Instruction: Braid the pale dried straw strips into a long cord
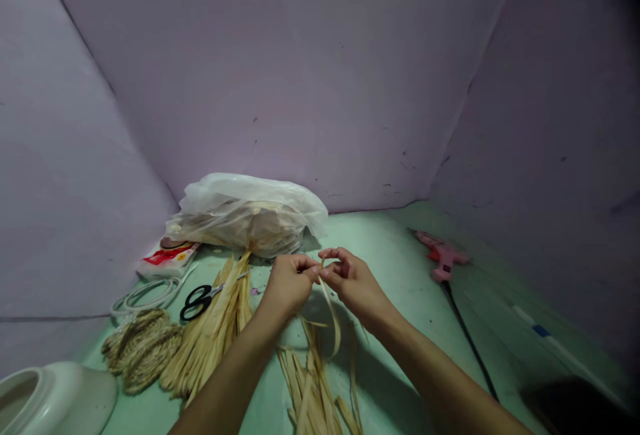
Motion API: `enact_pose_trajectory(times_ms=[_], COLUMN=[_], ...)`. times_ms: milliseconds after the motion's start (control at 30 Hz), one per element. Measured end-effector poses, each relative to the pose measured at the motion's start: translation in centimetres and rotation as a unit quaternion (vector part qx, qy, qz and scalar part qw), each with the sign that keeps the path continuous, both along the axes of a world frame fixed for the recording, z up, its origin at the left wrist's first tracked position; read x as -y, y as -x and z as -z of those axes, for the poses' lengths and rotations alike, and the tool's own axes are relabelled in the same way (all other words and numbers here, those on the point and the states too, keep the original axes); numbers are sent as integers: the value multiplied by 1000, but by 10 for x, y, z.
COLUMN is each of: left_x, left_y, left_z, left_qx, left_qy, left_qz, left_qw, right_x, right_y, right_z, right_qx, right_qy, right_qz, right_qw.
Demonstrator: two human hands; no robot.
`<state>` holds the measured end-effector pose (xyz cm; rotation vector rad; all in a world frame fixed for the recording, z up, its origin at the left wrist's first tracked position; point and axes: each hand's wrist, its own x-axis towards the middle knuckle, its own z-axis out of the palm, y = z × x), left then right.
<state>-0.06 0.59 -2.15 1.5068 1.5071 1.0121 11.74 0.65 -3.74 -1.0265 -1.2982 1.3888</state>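
Observation:
Both hands meet above the middle of the table, fingertips almost touching. My left hand (pixel 294 279) pinches a thin, pale dried-fibre strip (pixel 335 328) between thumb and forefinger. The same strip is in the fingertips of my right hand (pixel 351 279), and its loose end curls downward below them. A small piece of it stands up between the two hands. Beneath my wrists lies a loose heap of fibre strips (pixel 313 391). To the left of my left forearm, a larger bundle of strips (pixel 210 335) is spread out, with black-handled scissors (pixel 197 301) lying on it.
A plastic bag (pixel 250 211) of fibre sits against the back wall. At left are a red-and-white packet (pixel 169 258), a coiled white cable (pixel 145 296), braided fibre (pixel 145 348) and a white pot (pixel 65 398). A pink glue gun (pixel 443 255) with a black cord lies at right.

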Motion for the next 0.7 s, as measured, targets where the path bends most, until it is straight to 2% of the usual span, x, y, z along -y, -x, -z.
enact_pose_trajectory(times_ms=[100, 233, 333, 400, 567, 700], left_x=[-1, 4, 10, 13, 9, 6], left_y=[1, -1, -6, -9, -9, -7], left_z=[2, -1, -5, -7, -4, 0], left_qx=[-72, -163, -292, -330, -221, -177], left_qy=[-29, -40, -51, -53, -62, -68], left_qz=[10, 39, 7, -27, -86, -111], left_qw=[997, 985, 955, 942, 970, 976], right_x=[0, 0, 0, 1, 5, 10], right_y=[0, -3, -4, -4, -4, -3], right_z=[0, 2, 5, 6, -2, -7], right_qx=[23, 135, 210, 222, 245, 259], right_qy=[-23, -80, -133, -147, -136, -158], right_qz=[-10, 12, 26, 39, 110, 119], right_qw=[999, 988, 968, 963, 953, 945])
